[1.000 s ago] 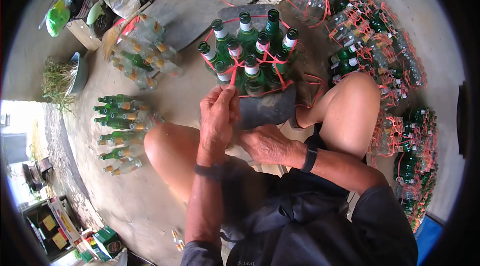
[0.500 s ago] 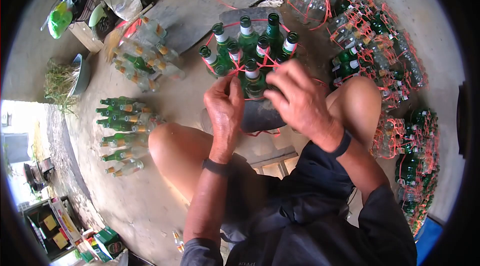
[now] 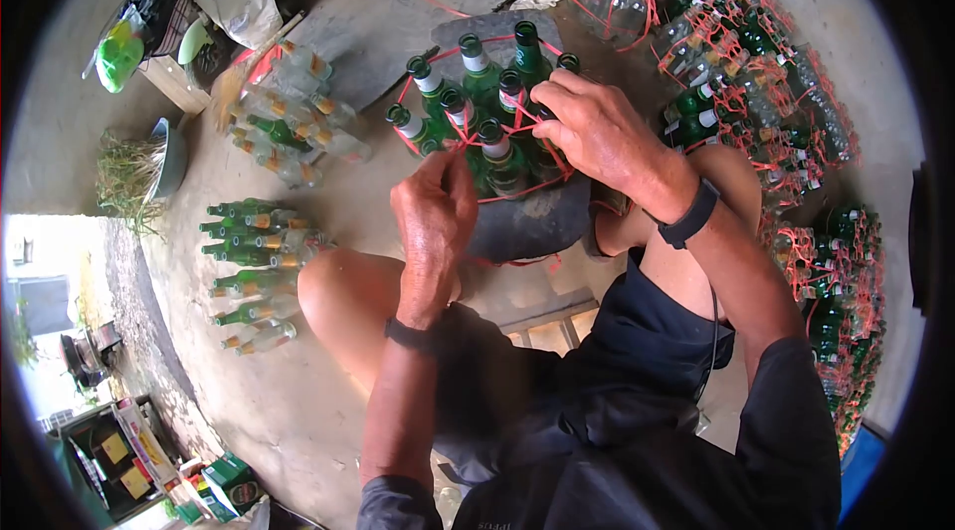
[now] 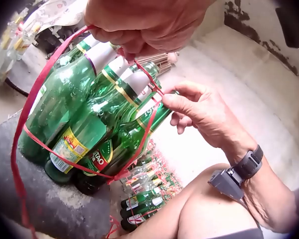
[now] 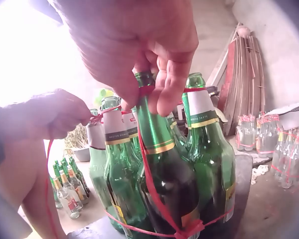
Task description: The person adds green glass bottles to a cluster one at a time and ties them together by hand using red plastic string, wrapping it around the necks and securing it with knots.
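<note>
A cluster of green glass bottles (image 3: 484,122) stands upright on a dark stone slab (image 3: 532,221), bound with red string (image 3: 517,190). My left hand (image 3: 453,160) pinches the string at the cluster's near side, and the left wrist view shows it pulled taut from the left hand (image 4: 132,47). At the right side of the cluster my right hand (image 3: 549,104) reaches over the bottle necks. Its fingers (image 5: 162,94) pinch the red string against one bottle's neck (image 5: 148,107). In the left wrist view the right hand (image 4: 165,99) grips the string by the white neck labels.
Loose bottles (image 3: 249,256) lie in rows on the concrete floor at left, with another pile (image 3: 288,122) behind them. Several tied bundles (image 3: 756,82) are stacked along the right. A bowl of greens (image 3: 149,162) is far left. My bare knees flank the slab.
My right hand has risen from low beside the left wrist up to the bottle necks and taken hold of the string. The left hand has kept its pinch on the string.
</note>
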{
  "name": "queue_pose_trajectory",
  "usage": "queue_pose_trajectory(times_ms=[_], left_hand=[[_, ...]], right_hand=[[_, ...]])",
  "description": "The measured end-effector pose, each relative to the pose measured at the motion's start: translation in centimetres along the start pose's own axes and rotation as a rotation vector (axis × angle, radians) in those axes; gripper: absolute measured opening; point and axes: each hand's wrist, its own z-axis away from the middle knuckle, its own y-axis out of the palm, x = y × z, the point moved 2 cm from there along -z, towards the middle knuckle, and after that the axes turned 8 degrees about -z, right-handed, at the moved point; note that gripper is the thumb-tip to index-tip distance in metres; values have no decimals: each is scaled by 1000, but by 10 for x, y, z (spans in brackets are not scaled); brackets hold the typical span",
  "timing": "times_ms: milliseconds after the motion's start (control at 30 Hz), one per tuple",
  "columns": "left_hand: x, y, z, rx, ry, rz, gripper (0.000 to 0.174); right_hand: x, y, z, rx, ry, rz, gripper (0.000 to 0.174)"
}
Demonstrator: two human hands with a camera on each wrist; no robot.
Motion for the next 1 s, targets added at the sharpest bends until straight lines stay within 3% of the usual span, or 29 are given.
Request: queue_pose_trajectory(times_ms=[100, 333, 467, 767, 867, 1000], left_hand=[[-11, -2, 4, 19, -34, -15, 13], [-32, 14, 17, -8, -50, 122, 13], [-47, 12, 16, 89, -124, 114, 17], [-46, -11, -12, 197, 164, -310, 19], [-46, -24, -32, 354, 49, -261, 18], [-40, -25, -44, 342, 117, -238, 16]], right_hand=[[-8, -5, -7, 22, -59, 36, 32], [-27, -23, -25, 161, -100, 124, 29], [-34, -29, -28, 168, -149, 124, 31], [-24, -25, -24, 162, -88, 130, 31], [-25, -22, -24, 150, -105, 117, 31], [-24, -21, -22, 128, -142, 163, 29]])
